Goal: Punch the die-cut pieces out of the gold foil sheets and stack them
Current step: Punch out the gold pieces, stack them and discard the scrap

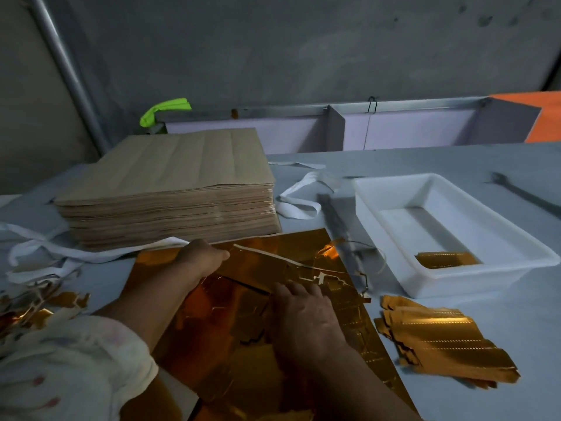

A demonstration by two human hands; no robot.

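Note:
A gold foil sheet (303, 241) lies flat on the table in front of me, shiny side up. My left hand (202, 258) grips a lifted strip of the foil's top layer near its far edge. My right hand (306, 317) presses down on the middle of the sheet, fingers spread over the die-cut lines. Thin foil waste curls up at the sheet's right edge (329, 250). A stack of punched gold pieces (446, 341) rests on the table to the right. A few more gold pieces (443, 259) lie inside the white tray (376, 220).
A tall stack of brown-backed sheets (170, 189) stands at the back left. White straps (299, 202) trail beside it. Gold scrap (36, 305) is heaped at the left edge. A dark metal tool (522, 192) lies at the far right.

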